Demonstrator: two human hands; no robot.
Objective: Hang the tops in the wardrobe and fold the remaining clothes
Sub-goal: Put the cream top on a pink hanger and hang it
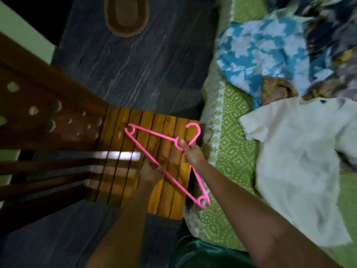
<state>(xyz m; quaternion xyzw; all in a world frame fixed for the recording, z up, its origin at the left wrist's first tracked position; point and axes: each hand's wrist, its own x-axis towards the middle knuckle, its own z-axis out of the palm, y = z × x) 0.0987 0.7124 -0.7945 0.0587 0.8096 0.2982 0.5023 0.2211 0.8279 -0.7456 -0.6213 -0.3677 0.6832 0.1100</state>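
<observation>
Green dotted bedspread (231, 117) at 3 o'clock carries white top (297, 159), spread flat; blue patterned garment (260, 49) at 1 o'clock. Slatted wooden stool (170, 192) at centre. Pink hanger (154, 136) above it: right hand (193, 153) fingers pinch the neck, left hand (152, 173) fingers curl on the lower bar. Judgement: carry the hanger to the white top, feed one shoulder through the neckline first.

To my right, my bed (229, 120) wears a green dotted sheet, and on it lie a white top (295, 157), a blue-and-white patterned garment (264, 49) and darker clothes (336, 35). On the dark floor (139, 66) stand a slatted wooden chair (168, 190) and a brown mat (126, 14).
</observation>
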